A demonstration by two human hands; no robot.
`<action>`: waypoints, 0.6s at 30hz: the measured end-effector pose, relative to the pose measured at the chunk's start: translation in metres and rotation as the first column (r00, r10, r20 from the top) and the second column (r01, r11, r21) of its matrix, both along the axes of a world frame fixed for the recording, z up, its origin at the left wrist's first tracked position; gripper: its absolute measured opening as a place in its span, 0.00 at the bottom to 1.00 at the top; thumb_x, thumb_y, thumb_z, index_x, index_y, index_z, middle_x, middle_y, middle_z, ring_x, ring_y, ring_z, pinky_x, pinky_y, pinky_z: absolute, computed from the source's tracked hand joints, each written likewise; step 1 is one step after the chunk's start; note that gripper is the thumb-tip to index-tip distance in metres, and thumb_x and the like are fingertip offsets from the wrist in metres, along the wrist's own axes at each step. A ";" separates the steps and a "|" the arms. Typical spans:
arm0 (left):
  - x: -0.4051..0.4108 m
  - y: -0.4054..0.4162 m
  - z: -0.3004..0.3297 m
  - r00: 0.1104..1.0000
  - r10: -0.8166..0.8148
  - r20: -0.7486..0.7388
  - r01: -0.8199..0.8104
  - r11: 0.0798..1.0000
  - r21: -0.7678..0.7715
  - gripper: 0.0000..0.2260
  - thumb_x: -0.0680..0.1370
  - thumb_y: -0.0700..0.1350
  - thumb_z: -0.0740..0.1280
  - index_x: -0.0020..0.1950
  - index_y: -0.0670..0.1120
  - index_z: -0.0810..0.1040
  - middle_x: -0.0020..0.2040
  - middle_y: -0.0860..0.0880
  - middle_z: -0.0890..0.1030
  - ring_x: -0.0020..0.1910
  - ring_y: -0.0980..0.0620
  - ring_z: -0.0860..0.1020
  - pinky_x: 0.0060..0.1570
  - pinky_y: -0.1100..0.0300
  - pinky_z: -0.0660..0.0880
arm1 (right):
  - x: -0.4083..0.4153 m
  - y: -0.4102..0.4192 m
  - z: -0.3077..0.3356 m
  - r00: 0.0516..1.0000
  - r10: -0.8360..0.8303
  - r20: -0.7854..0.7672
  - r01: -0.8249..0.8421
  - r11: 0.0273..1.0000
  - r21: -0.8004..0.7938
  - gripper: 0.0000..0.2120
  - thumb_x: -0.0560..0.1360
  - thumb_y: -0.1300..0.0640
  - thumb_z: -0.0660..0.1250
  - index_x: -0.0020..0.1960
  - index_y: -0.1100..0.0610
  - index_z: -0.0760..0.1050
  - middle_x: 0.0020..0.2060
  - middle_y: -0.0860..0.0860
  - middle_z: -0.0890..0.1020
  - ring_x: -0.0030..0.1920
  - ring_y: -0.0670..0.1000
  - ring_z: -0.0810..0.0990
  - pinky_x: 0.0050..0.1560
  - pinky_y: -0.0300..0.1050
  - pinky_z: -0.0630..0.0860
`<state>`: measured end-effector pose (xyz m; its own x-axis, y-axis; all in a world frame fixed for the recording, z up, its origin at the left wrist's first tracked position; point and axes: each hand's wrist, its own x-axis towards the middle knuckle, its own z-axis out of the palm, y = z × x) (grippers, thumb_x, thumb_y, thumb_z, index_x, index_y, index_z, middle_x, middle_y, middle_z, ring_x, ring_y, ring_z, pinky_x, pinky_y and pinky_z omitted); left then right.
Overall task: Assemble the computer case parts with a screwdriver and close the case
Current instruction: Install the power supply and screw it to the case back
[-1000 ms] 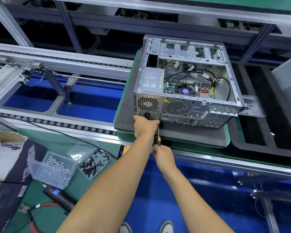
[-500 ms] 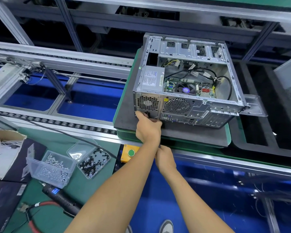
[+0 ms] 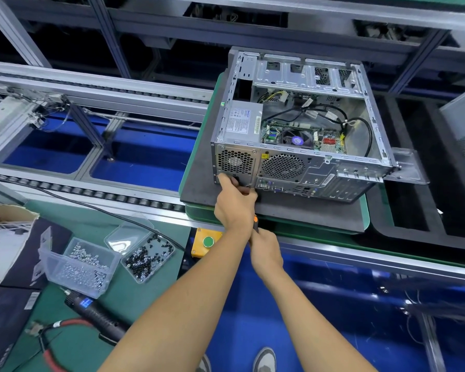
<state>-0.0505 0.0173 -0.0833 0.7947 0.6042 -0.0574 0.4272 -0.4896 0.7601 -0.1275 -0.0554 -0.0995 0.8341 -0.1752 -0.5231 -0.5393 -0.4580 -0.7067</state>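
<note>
Bare grey sheet metal forms the open computer case [image 3: 301,124], which lies on its side on a dark foam mat [image 3: 306,210] over a green pallet [image 3: 365,208] on the conveyor line. Its side panel is off, so the power supply [image 3: 243,120], the motherboard [image 3: 304,135] and loose black cables [image 3: 360,130] show inside. The rear panel with its two perforated fan grilles faces the person. The left hand [image 3: 234,205] reaches to the lower left corner of that rear panel, below the power supply grille, with its fingertips touching the metal and curled against it; whether they pinch anything cannot be told. Just behind it, the right hand [image 3: 265,249] is clenched around the handle of a screwdriver [image 3: 255,222], whose orange-and-black grip peeks out between the two hands; its tip is hidden by the left hand. On the green bench at the left stand a clear box of silver screws [image 3: 81,267] and, beside it, a clear tray of black screws [image 3: 145,256]. A black electric screwdriver [image 3: 97,314] lies near them, and a yellow button box [image 3: 204,241] sits at the bench edge.
</note>
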 end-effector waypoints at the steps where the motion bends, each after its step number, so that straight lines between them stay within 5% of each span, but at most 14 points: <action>1: -0.001 0.000 0.000 1.000 -0.003 0.005 0.003 1.000 0.008 0.22 0.71 0.50 0.76 0.51 0.52 0.62 0.36 0.57 0.76 0.38 0.47 0.79 0.36 0.56 0.69 | 0.000 -0.001 0.000 1.000 0.014 0.001 -0.014 1.000 -0.025 0.18 0.77 0.44 0.60 0.33 0.51 0.65 0.28 0.47 0.70 0.31 0.52 0.66 0.35 0.47 0.59; 10: 0.000 -0.003 -0.008 1.000 0.006 -0.027 -0.003 0.995 0.104 0.24 0.75 0.53 0.75 0.57 0.47 0.63 0.45 0.47 0.84 0.44 0.41 0.83 0.37 0.53 0.71 | -0.001 -0.010 0.000 0.996 0.082 0.034 -0.077 0.989 -0.128 0.18 0.77 0.48 0.61 0.31 0.52 0.63 0.27 0.47 0.69 0.31 0.52 0.65 0.34 0.47 0.58; 18: 0.006 -0.003 -0.006 0.994 -0.048 -0.101 0.068 0.975 0.211 0.28 0.74 0.53 0.74 0.59 0.46 0.57 0.42 0.47 0.83 0.40 0.43 0.83 0.34 0.54 0.69 | -0.003 -0.020 -0.006 0.990 0.138 0.037 -0.128 0.972 -0.198 0.11 0.75 0.50 0.60 0.38 0.56 0.71 0.30 0.48 0.73 0.34 0.53 0.68 0.35 0.47 0.62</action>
<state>-0.0450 0.0147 -0.0895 0.8259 0.5637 -0.0091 0.4586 -0.6623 0.5925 -0.1310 -0.0750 -0.1056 0.8808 -0.1554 -0.4472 -0.4309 -0.6544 -0.6213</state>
